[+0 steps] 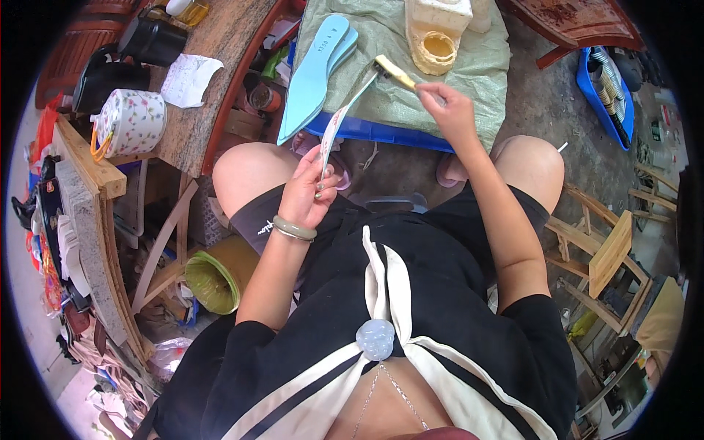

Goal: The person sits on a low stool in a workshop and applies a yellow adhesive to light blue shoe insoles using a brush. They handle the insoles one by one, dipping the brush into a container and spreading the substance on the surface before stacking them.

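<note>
My left hand (309, 192), with a bangle at its wrist, pinches the lower end of a thin flat piece (336, 130), pale with red print. Seen nearly edge-on, the piece might be an insole, but its full shape is hidden. My right hand (449, 116) grips the yellowish handle of a brush (397, 72). Its dark bristles touch or hover just over the piece's far end; I cannot tell which. Left of the brush lies a small stack of light blue insoles (317, 79). Beyond the brush stands a cream plastic jug (438, 22) with a round, crusted yellow opening.
A pale green woven sheet (477, 95) covers the low blue-edged work surface before my knees. At left, a wooden table (220, 51) bears a flowered pot (130, 121), paper and a dark mug. A lined bin (213, 282) stands by my left leg, wooden stools (612, 253) at right.
</note>
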Demonstrator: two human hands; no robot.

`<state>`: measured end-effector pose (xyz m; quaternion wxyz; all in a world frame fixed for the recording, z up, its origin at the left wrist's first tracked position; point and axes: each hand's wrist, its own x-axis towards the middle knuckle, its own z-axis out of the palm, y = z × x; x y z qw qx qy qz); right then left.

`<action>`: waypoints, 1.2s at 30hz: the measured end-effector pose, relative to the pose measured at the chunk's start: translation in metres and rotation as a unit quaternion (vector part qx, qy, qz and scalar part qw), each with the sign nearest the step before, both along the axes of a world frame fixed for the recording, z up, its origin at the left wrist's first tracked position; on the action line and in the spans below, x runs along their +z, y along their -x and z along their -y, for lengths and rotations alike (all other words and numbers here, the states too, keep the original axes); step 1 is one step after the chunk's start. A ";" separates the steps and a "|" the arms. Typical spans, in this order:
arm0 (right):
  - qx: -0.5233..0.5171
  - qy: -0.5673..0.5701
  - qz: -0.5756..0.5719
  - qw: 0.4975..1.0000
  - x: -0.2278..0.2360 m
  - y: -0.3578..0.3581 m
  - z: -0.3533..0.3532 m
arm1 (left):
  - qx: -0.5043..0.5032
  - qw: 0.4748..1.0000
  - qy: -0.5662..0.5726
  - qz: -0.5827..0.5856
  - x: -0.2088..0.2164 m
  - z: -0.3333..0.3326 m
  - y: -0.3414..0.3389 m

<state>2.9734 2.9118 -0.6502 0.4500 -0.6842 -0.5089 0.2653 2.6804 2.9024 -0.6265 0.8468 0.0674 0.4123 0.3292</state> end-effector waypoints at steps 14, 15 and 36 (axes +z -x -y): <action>0.151 0.160 -0.401 0.889 0.051 0.036 0.061 | -0.037 0.981 -0.155 -0.109 -0.010 0.008 0.001; 0.136 0.146 -0.407 0.891 0.050 0.032 0.062 | -0.055 0.956 -0.227 -0.179 -0.015 0.010 -0.004; 0.038 0.002 -0.333 0.942 0.059 -0.032 0.073 | 0.002 0.371 -0.692 -0.619 0.017 -0.008 0.008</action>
